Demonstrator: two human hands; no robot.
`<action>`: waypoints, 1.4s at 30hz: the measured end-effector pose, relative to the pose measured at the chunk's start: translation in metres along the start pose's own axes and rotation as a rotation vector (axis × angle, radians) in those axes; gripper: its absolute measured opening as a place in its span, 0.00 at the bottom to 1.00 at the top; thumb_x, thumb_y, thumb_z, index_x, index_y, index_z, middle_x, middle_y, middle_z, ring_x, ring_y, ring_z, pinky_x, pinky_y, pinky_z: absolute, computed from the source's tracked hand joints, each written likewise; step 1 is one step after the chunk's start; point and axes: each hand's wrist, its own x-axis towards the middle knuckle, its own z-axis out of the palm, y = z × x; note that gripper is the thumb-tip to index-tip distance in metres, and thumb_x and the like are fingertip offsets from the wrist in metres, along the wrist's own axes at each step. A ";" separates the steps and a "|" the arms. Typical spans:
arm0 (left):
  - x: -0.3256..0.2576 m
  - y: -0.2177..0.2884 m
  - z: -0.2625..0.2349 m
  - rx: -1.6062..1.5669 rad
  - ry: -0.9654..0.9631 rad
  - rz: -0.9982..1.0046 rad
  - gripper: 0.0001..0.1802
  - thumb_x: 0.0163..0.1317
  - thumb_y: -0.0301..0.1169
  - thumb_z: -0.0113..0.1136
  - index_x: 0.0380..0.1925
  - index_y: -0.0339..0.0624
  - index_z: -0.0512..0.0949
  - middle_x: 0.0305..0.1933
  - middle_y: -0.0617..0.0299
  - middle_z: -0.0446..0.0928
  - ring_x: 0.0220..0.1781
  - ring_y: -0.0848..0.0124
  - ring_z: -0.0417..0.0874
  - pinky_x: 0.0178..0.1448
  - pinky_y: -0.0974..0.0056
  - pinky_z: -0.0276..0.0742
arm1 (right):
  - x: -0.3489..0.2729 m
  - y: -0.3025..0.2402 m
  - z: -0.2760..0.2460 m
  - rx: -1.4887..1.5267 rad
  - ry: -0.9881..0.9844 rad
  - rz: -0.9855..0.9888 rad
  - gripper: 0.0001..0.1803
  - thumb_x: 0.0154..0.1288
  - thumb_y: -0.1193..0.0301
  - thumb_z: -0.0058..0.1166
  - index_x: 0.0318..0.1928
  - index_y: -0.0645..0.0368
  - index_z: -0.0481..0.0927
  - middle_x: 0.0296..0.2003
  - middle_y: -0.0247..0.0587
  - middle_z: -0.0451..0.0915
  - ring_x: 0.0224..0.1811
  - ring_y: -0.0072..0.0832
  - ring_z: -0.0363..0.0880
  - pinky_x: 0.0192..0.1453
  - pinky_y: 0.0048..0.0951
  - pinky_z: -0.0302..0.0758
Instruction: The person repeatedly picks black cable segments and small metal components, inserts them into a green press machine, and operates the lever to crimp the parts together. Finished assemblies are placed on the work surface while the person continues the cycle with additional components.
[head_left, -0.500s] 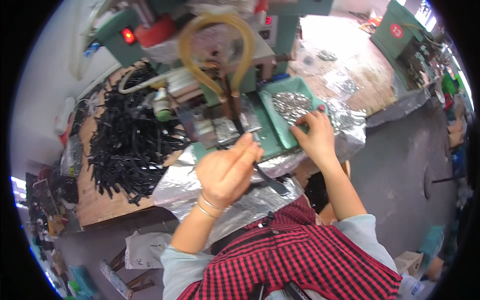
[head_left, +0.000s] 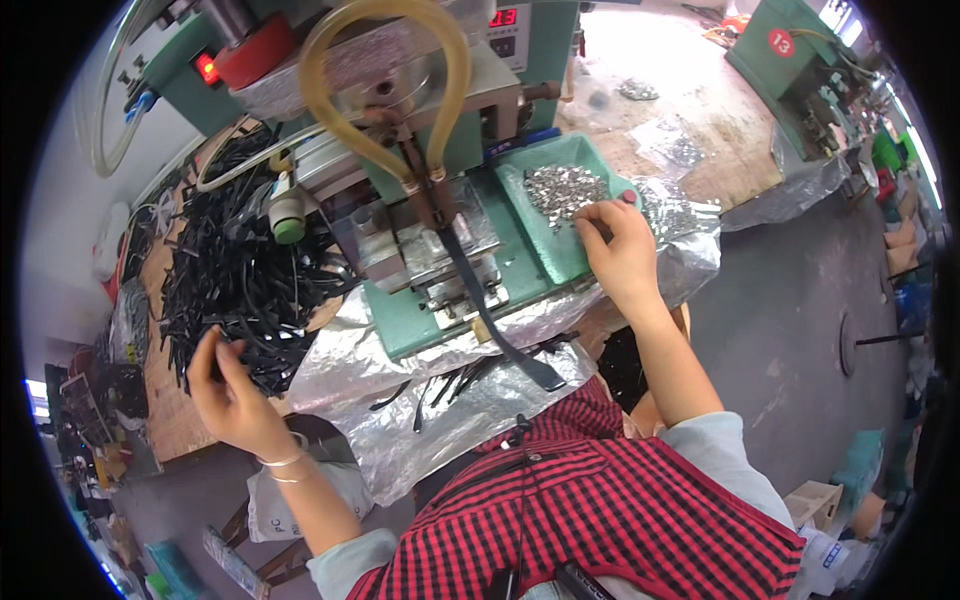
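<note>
My left hand (head_left: pixel 232 398) is beside a heap of black strips (head_left: pixel 235 270), its thumb and fingers apart and nothing visible between them. Over the right side of the green tray (head_left: pixel 565 262) my right hand (head_left: pixel 625 258) is curled, thumb and fingertips drawn close together. Small silver metal pieces (head_left: pixel 562 190) fill part of that tray; whatever those fingertips pinch is too small to make out. One black strip with a flat, wider end, shaped like a spectacle arm (head_left: pixel 478 292), hangs from the machine's copper-coloured tip (head_left: pixel 428 205) toward me. Neither hand touches it.
The green machine (head_left: pixel 465 140) with its looped yellowish tube (head_left: pixel 455 60) stands straight ahead. Silver foil (head_left: pixel 345 385) covers the front edge and holds several loose black strips (head_left: pixel 460 380). A green-capped bottle (head_left: pixel 288 220) stands left of the machine, and a second green machine (head_left: pixel 785 75) at the far right.
My left hand has let go of the black strip at the machine and moved left to the heap. The strip stays hanging there. My right hand remains at the tray. The view has shifted slightly.
</note>
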 end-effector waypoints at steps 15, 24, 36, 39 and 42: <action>0.060 -0.041 0.074 0.440 -0.229 0.079 0.09 0.68 0.33 0.68 0.36 0.39 0.81 0.29 0.59 0.84 0.28 0.64 0.84 0.36 0.60 0.78 | 0.006 -0.016 0.005 -0.296 -0.088 -0.090 0.04 0.58 0.70 0.67 0.33 0.55 0.87 0.36 0.41 0.85 0.45 0.45 0.83 0.48 0.46 0.80; -0.012 -0.071 0.076 -0.170 -0.128 -0.264 0.12 0.78 0.28 0.60 0.57 0.38 0.79 0.33 0.69 0.78 0.26 0.83 0.73 0.32 0.76 0.70 | -0.017 -0.004 -0.003 0.219 0.082 0.238 0.07 0.68 0.74 0.64 0.45 0.62 0.87 0.38 0.40 0.89 0.41 0.28 0.87 0.50 0.29 0.80; -0.011 -0.024 0.094 -0.520 -0.130 -0.257 0.05 0.79 0.28 0.59 0.41 0.39 0.75 0.40 0.60 0.85 0.30 0.80 0.81 0.33 0.76 0.74 | 0.023 -0.118 0.034 0.777 0.024 -0.089 0.12 0.67 0.82 0.65 0.51 0.65 0.83 0.47 0.38 0.86 0.51 0.24 0.83 0.59 0.27 0.77; 0.002 0.041 0.081 -0.641 -0.018 -0.129 0.05 0.80 0.25 0.56 0.41 0.37 0.73 0.40 0.53 0.85 0.30 0.75 0.83 0.31 0.75 0.76 | 0.017 -0.124 0.042 0.992 0.030 0.050 0.19 0.67 0.82 0.65 0.57 0.66 0.77 0.50 0.38 0.84 0.48 0.24 0.84 0.58 0.26 0.79; 0.032 0.111 0.075 -0.758 -0.083 0.121 0.04 0.79 0.21 0.53 0.41 0.34 0.71 0.41 0.46 0.86 0.30 0.69 0.86 0.31 0.72 0.79 | 0.019 -0.136 0.026 1.089 -0.038 0.103 0.22 0.66 0.82 0.65 0.59 0.66 0.75 0.51 0.40 0.84 0.49 0.23 0.84 0.59 0.25 0.78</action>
